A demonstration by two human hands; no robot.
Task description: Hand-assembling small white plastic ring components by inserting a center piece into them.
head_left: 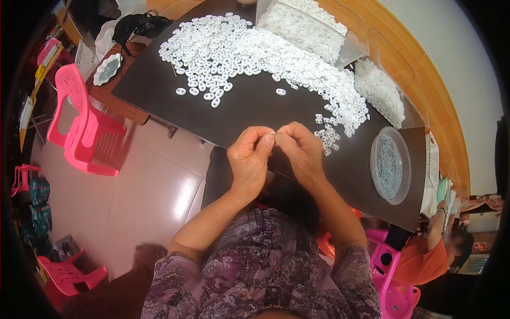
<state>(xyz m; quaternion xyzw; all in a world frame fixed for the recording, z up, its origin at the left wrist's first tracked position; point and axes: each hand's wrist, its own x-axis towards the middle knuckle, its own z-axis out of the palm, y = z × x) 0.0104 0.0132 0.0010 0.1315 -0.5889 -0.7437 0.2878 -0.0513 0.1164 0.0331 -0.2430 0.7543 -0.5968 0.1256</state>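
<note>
At the table's near edge my left hand (248,162) and my right hand (304,155) meet, thumbs and fingertips pinched together. Whatever lies between the fingertips is too small and covered to name. Beyond them spreads a heap of white oval plastic pieces (207,50), each with two holes. A second heap of smaller white plastic pieces (319,85) runs down toward my right hand, with several loose ones beside it. One white oval piece (280,92) lies alone just past my fingers. To the right stands a round clear dish (375,178) of tiny grey-blue parts (390,165).
Clear bins of white pieces (305,32) line the dark table's (239,106) far side. Pink plastic chairs (79,122) stand at left. A white dish (108,69) and black bag (139,29) are at far left. A person in orange (425,260) works at right.
</note>
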